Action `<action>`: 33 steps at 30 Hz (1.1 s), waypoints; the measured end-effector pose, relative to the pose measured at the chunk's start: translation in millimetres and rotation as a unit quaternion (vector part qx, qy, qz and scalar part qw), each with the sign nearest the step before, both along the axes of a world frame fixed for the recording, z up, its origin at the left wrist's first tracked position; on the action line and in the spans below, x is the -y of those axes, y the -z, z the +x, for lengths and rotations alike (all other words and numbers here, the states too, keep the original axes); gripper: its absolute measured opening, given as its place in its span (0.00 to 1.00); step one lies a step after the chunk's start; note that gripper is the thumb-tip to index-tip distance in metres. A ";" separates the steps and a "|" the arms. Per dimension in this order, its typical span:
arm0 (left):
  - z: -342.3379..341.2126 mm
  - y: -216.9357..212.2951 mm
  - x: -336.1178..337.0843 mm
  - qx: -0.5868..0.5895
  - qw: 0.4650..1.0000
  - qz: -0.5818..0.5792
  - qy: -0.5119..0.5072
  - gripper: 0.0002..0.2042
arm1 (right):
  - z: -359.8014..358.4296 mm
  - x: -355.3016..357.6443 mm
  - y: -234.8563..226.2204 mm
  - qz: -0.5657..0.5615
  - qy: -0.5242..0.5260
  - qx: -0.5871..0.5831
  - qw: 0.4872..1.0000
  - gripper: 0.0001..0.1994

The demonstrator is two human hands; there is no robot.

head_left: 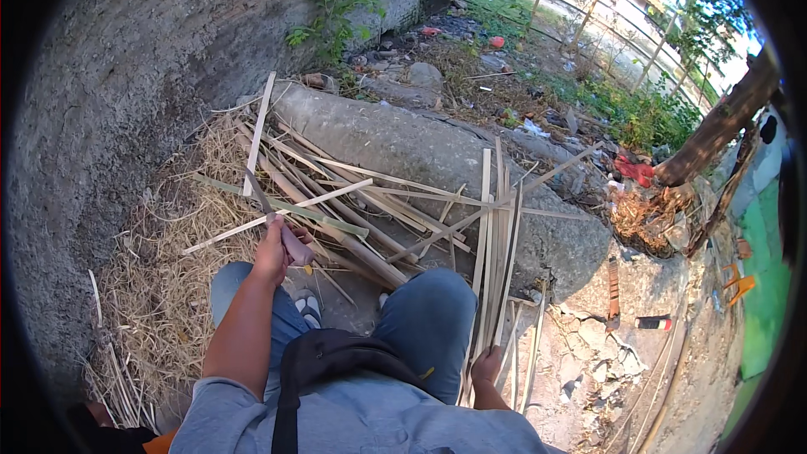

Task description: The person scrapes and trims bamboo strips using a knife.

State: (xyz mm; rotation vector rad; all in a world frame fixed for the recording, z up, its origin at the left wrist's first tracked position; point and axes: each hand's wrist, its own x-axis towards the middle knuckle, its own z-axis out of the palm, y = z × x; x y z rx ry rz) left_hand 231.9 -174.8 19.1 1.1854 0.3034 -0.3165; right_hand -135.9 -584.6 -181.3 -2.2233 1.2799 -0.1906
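The left hand (271, 254) grips a knife (260, 194), its fingers curled together around the thick handle (295, 250). The narrow, dark blade points away from the body and slightly leftward, above the pile. Its tip appears beside the lower end of a long, pale strip (260, 130); whether the 2 touch, I cannot tell.

The right hand (486, 366) is low beside the right thigh (433, 307), closed on the near part of a bundle of pale bamboo strips (482, 244). Its fingers look bent around the strips, though they are partly hidden, so how tightly they press is unclear. The bundle runs forward from the hand, its far ends on the grey slab (403, 134).

Between the knife and the slab, a green-skinned strip (328, 220) lies across thicker bamboo lengths (282, 175). Straw-like shavings (168, 244) cover the ground at the left.

The step in hand seems to be handling strips rather than cutting: the blade bears on nothing clearly, while the right hand tends the bundle. A next move with the strips would call for a firm right-hand hold and the blade kept clear of the 2 knees.
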 end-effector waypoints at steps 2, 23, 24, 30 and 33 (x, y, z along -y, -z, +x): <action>-3.1 -5.9 2.6 0.028 0.999 -0.018 0.013 0.23 | -11.7 17.7 -2.0 0.004 -0.009 0.043 0.999 0.13; -3.4 17.2 -53.7 0.005 1.000 0.008 -0.021 0.22 | 65.0 6.7 77.9 0.087 0.013 -0.249 0.965 0.23; -4.8 13.2 -62.0 0.011 0.999 0.016 -0.034 0.22 | 78.3 -4.1 67.2 0.099 0.031 -0.252 0.962 0.23; -8.1 5.8 -47.7 0.010 0.997 0.060 -0.042 0.22 | 83.6 -3.9 63.2 0.061 0.051 -0.270 0.960 0.18; -7.4 4.5 -37.1 0.002 0.997 0.072 -0.031 0.22 | 66.4 2.6 77.4 0.030 0.017 -0.261 0.965 0.15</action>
